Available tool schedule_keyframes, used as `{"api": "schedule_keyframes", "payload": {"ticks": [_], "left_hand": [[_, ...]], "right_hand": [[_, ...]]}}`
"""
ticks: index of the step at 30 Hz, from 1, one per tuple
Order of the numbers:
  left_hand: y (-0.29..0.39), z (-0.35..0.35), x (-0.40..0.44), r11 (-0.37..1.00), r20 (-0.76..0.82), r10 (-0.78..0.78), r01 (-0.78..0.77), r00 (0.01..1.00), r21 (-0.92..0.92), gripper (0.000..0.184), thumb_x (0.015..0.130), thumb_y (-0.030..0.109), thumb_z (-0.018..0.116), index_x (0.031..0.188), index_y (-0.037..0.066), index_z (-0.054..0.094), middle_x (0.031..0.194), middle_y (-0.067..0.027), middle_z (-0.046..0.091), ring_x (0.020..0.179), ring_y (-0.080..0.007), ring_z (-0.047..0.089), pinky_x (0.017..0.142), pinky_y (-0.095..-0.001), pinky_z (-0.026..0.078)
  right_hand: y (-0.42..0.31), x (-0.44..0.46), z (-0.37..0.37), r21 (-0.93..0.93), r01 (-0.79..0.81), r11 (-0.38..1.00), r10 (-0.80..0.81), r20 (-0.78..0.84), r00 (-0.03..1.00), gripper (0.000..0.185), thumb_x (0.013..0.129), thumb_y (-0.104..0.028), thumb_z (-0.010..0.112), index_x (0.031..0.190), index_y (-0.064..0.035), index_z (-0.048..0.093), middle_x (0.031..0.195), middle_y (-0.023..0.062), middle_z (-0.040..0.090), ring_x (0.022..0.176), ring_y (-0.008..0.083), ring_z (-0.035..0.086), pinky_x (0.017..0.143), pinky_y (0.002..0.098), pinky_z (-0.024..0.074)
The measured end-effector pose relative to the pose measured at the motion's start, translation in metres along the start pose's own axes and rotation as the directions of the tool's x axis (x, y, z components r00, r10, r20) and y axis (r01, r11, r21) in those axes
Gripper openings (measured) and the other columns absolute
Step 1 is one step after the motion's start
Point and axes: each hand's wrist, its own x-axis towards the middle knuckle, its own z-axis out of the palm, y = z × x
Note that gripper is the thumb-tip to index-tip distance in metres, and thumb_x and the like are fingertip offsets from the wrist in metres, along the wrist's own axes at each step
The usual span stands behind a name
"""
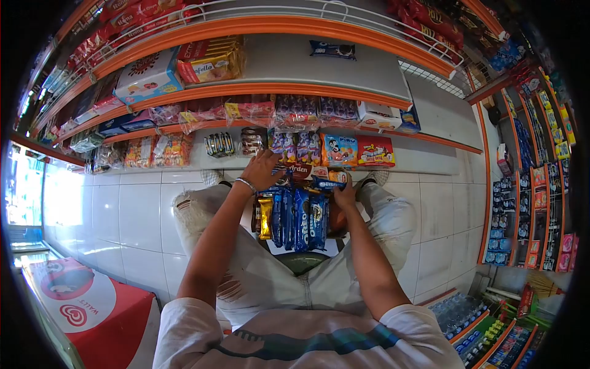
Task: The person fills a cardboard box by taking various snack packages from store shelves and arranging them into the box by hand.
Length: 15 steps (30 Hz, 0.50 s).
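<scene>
Between my knees stands a box filled with upright biscuit packets, mostly blue Oreo packets (301, 218), with a yellow packet (265, 216) at its left end. An Arden label (300, 171) shows at the far side of the box. My right hand (345, 195) is closed on the end of a blue Oreo packet (329, 183) lying across the others. At the far left corner of the box, my left hand (264, 172) has its fingers spread and reaching forward. Its thumb is beside another blue packet (284, 178); whether they touch is unclear.
Ahead, the bottom shelf holds purple packs (295, 146), a blue Piko pack (340, 150) and a red Beng-Beng box (375, 151). A lone blue packet (332, 50) lies on an upper shelf. A red-and-white Wall's freezer (92, 307) is behind left; racks (531, 184) line the right.
</scene>
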Motion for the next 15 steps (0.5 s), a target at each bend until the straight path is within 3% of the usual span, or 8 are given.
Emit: {"api": "schedule_keyframes", "payload": {"ticks": [2,5,6,8,11,12,13,15], "left_hand": [[-0.004,0.004,0.0,1.0,-0.02,0.018,-0.018,1.0,-0.013,0.047,0.08,0.032,0.062,0.117,0.004,0.054,0.113,-0.0176,0.054,0.111,-0.0348,0.049,0.095,-0.0448,0.039],[-0.013,0.011,0.003,0.998,0.006,0.035,-0.035,0.999,-0.057,0.047,0.08,0.032,0.062,0.116,0.003,0.054,0.113,-0.0182,0.054,0.11,-0.0351,0.05,0.094,-0.0442,0.04],[-0.018,0.021,0.002,0.997,-0.092,0.079,-0.081,0.993,-0.018,0.043,0.08,0.028,0.062,0.114,0.003,0.055,0.113,-0.0186,0.055,0.109,-0.0351,0.05,0.094,-0.0434,0.041],[-0.007,0.008,0.003,0.992,-0.109,0.117,-0.121,0.987,-0.036,0.04,0.08,0.025,0.062,0.112,0.003,0.056,0.113,-0.0189,0.056,0.109,-0.0351,0.05,0.094,-0.0432,0.04],[0.021,-0.018,0.008,0.962,-0.183,0.235,-0.255,0.955,-0.099,0.028,0.082,0.016,0.062,0.105,0.0,0.06,0.105,-0.0189,0.06,0.1,-0.0343,0.057,0.089,-0.0412,0.045],[0.034,-0.029,0.008,0.934,-0.217,0.211,-0.262,0.953,-0.243,0.025,0.082,0.014,0.062,0.102,0.0,0.06,0.102,-0.0186,0.061,0.094,-0.0334,0.059,0.083,-0.0397,0.048],[0.046,-0.042,0.013,0.885,-0.244,0.185,-0.27,0.952,-0.38,0.021,0.083,0.012,0.062,0.1,-0.001,0.061,0.098,-0.0183,0.063,0.087,-0.0324,0.062,0.078,-0.0382,0.05],[0.072,-0.068,0.026,0.899,-0.3,0.198,-0.295,0.933,-0.325,0.018,0.083,0.01,0.062,0.096,-0.002,0.06,0.091,-0.0172,0.063,0.078,-0.0304,0.064,0.07,-0.0361,0.051]], "right_hand": [[-0.015,-0.008,-0.008,-0.133,-0.111,0.985,0.115,0.022,0.993,0.076,0.073,-0.029,0.068,0.139,-0.0091,0.034,0.117,0.0261,0.054,0.111,0.0391,0.052,0.098,0.0401,0.0399],[-0.024,-0.009,-0.019,-0.177,-0.069,0.982,0.104,0.196,0.975,0.066,0.077,-0.032,0.064,0.131,-0.0001,0.043,0.131,0.0267,0.042,0.12,0.0377,0.045,0.101,0.0397,0.0381],[-0.033,-0.013,-0.025,-0.16,-0.068,0.985,0.098,0.187,0.977,0.066,0.077,-0.032,0.064,0.131,-0.0001,0.043,0.131,0.0267,0.042,0.12,0.0377,0.045,0.101,0.0397,0.0381],[-0.049,-0.024,-0.038,-0.205,-0.051,0.978,0.063,0.053,0.997,0.063,0.077,-0.032,0.062,0.129,0.0,0.045,0.129,0.0269,0.045,0.121,0.0382,0.043,0.101,0.0386,0.0384],[-0.054,-0.011,-0.047,-0.201,0.108,0.974,-0.093,0.085,0.992,0.06,0.077,-0.032,0.06,0.126,0.0004,0.047,0.124,0.0254,0.05,0.123,0.0377,0.041,0.1,0.0396,0.0385],[-0.053,-0.004,-0.048,-0.241,0.268,0.933,-0.248,0.112,0.962,0.059,0.079,-0.034,0.06,0.123,0.0025,0.049,0.116,0.0252,0.056,0.117,0.0379,0.047,0.098,0.0414,0.0402],[-0.069,-0.002,-0.056,-0.217,0.271,0.938,-0.256,0.097,0.962,0.059,0.079,-0.034,0.06,0.123,0.0025,0.049,0.116,0.0252,0.056,0.117,0.0379,0.047,0.098,0.0414,0.0402],[-0.107,-0.012,-0.091,-0.122,0.221,0.968,-0.173,0.314,0.934,0.054,0.08,-0.035,0.06,0.118,0.0032,0.053,0.107,0.0253,0.06,0.106,0.0387,0.055,0.093,0.0433,0.0429]]}}
